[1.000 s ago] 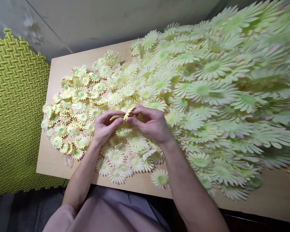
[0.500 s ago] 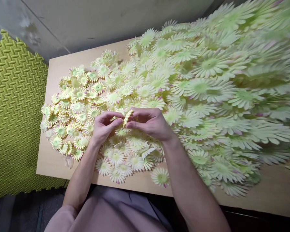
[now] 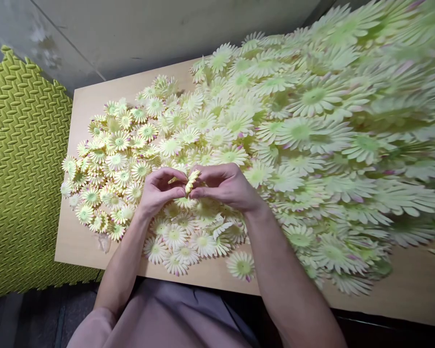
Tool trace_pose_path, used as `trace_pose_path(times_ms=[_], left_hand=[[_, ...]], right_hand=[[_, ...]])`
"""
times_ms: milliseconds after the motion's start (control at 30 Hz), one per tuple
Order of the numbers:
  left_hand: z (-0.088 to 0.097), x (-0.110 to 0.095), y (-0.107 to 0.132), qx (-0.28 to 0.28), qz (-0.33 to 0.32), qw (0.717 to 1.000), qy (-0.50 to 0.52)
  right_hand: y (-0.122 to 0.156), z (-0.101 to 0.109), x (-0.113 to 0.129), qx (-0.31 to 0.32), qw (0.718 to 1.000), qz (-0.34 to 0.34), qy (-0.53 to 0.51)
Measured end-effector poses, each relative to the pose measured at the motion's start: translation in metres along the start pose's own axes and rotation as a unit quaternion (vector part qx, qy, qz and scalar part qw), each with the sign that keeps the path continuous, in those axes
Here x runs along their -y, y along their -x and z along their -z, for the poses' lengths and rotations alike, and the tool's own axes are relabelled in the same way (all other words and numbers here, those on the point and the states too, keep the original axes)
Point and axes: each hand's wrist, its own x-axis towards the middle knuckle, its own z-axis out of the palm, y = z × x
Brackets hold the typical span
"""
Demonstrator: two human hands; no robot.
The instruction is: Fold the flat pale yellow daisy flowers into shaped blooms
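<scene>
Pinching a pale yellow flower head (image 3: pixel 192 181), turned nearly edge-on, above the middle of a wooden tabletop (image 3: pixel 78 249), between the fingertips of the left hand (image 3: pixel 158 192) and the right hand (image 3: pixel 224 186). Gripping narrowly from both sides, thumbs low and forefingers high, with little gap at the tips. Visible too, within the curl of the left hand, a yellowish bit; impossible to tell whether part of the same flower head. Best worked, judging by such thin petals, with light, even pressure close to the center, both wrists steady, and no tugging at petal ends; likely to crease under too hard a squeeze. Strewn toward the tabletop's left end, small flowers (image 3: pixel 119 141); heaped over its right half, larger flowers (image 3: pixel 314 96); resting near its front edge, a lone flower (image 3: pixel 242 267). Set beside its left edge, a green foam mat (image 3: pixel 25 169); beyond its far edge, a gray wall (image 3: pixel 141 31).
</scene>
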Motion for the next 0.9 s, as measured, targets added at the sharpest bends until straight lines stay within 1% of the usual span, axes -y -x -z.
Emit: trace_pose_path(times_ms=[100, 167, 267, 367, 433, 500, 567, 633, 700, 733, 800, 900], left_hand=[[-0.003, -0.002, 0.000, 0.010, -0.011, 1.000, 0.003], [-0.004, -0.003, 0.001, -0.004, -0.019, 1.000, -0.015], [-0.005, -0.001, 0.002, -0.075, -0.021, 0.996, -0.053], [-0.003, 0.002, 0.002, -0.141, -0.017, 0.989, -0.048], [-0.002, 0.003, 0.000, -0.163, -0.012, 0.987, -0.015], [-0.001, 0.002, -0.002, -0.188, -0.007, 0.982, 0.027], [0.000, -0.002, -0.004, -0.217, -0.006, 0.975, 0.057], [0.001, -0.005, -0.005, -0.238, -0.012, 0.968, 0.073], [0.001, -0.006, -0.005, -0.245, -0.019, 0.966, 0.082], [0.000, -0.006, -0.005, -0.246, -0.021, 0.965, 0.086], [-0.002, -0.004, -0.004, -0.246, -0.020, 0.965, 0.085], [-0.006, -0.002, -0.002, -0.235, -0.011, 0.970, 0.063]], right_hand=[[0.001, 0.000, -0.001, -0.006, 1.000, 0.002, 0.011], [0.001, -0.001, -0.002, -0.016, 1.000, 0.004, 0.025], [0.001, -0.003, -0.004, -0.046, 0.997, 0.003, 0.056], [0.001, -0.004, -0.004, -0.061, 0.995, -0.019, 0.073], [0.001, -0.004, -0.002, -0.052, 0.997, -0.025, 0.047], [0.002, 0.000, 0.000, -0.061, 0.998, -0.003, -0.011], [0.002, 0.006, 0.002, -0.114, 0.989, 0.036, -0.083], [0.001, 0.012, 0.004, -0.193, 0.969, 0.079, -0.129], [-0.001, 0.017, 0.004, -0.250, 0.952, 0.118, -0.133], [-0.002, 0.017, 0.004, -0.261, 0.948, 0.132, -0.128], [-0.003, 0.014, 0.001, -0.251, 0.951, 0.143, -0.112], [-0.003, 0.002, -0.002, -0.185, 0.975, 0.112, -0.058]])
